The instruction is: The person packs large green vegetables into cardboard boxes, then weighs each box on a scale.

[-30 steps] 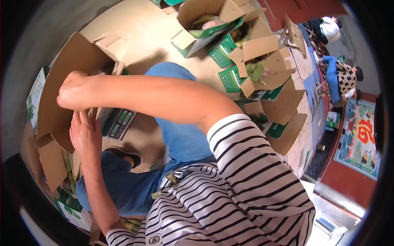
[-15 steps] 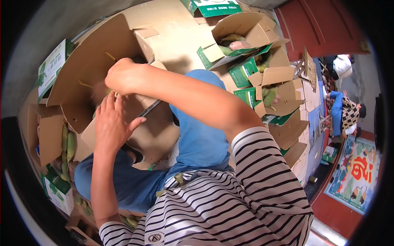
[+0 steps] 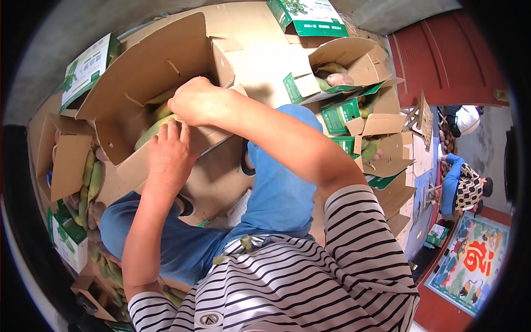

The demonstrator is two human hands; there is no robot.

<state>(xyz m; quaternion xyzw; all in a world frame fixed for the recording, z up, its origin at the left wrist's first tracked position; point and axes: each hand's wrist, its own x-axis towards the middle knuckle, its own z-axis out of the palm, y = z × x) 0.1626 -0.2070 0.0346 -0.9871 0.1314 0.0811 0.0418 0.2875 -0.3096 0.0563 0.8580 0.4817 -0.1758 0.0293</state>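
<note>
An open cardboard box stands before my knees, with ears of corn in green husk inside. My right hand is bent down into the box beside the corn, its fingers curled and mostly hidden; I cannot tell what they hold. My left hand reaches over the near wall of the box, fingers stretched out and fingertips at the end of a pale green ear. Two string loops hang from the raised far flap.
A smaller carton is at the left, with corn and sweet potatoes beside it. More filled boxes line the right side. A closed green-and-white carton lies behind the big box. A person sits far right, near a red mat.
The view has shifted, so the box sits further right and lower. Green ears now show under my hands where there was blur. My left thumb has drawn in closer to its fingers.
</note>
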